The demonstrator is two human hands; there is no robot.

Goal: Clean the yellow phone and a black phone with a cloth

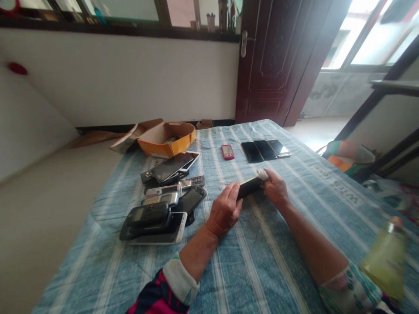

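A dark smartphone (249, 187) is tilted above the cloth, its near end gripped by my left hand (225, 206). At its far right end my right hand (275, 188) is closed on a crumpled white tissue (262, 174), pressed against the phone's edge. Left of my left hand lies a pile of old phones, among them a black flip-style phone (149, 215), a white-edged smartphone (178, 229) and a keypad phone (160, 198). Beyond my hands a pink phone (228, 151) lies by itself. Three smartphones (263, 150) lie in a row to its right.
An open orange cardboard box (167, 141) stands at the back left of the table. A yellow-green spray bottle (386, 259) is at the right, beside my right forearm. The blue striped cloth (225, 270) covers the table. A brown door (278, 56) is behind it.
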